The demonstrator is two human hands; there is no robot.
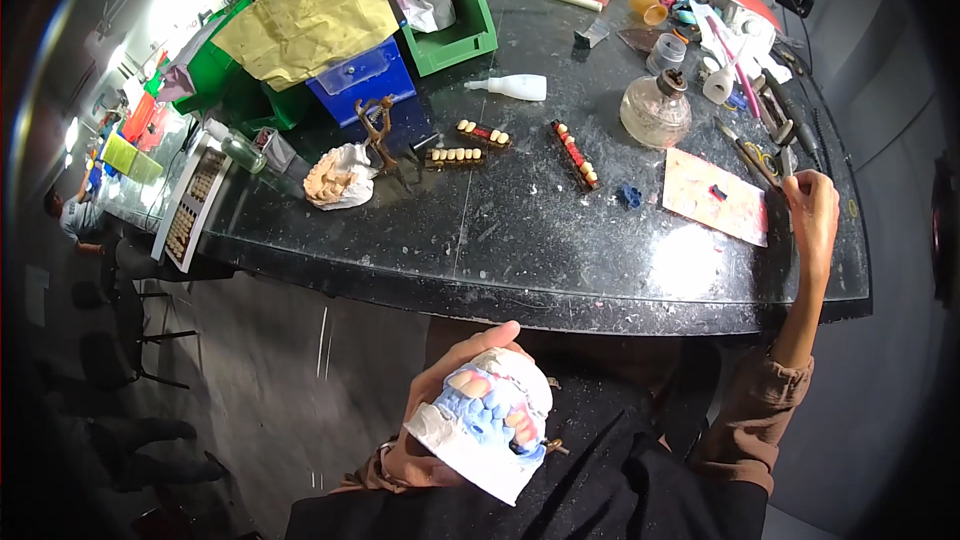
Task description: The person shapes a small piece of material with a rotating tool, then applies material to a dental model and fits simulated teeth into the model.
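My left hand point(432, 378) grips a dental plaster model point(510, 455) over my lap. The model has a blue arch, pinkish wax and several teeth; a brass-coloured metal pin sticks out at its right side. At the bench's right end, my right hand point(814, 208) is closed with its fingertips pinched together. A slim tool with a brownish handle point(758, 162) ends right at these fingertips, and a greyish piece point(789, 158) shows just beyond them. What the fingers grip is hidden. Left of this hand lies a pink-stained tile point(705, 202) with a small dark blue piece on it.
Several strips of artificial teeth point(573, 153) lie on the black bench point(540, 260). Left of them stand a plaster cast point(340, 178) and a brass-coloured articulator point(376, 130). A glass spirit burner point(656, 112) is behind the tile. Green point(465, 35) and blue bins point(365, 80) stand far left.
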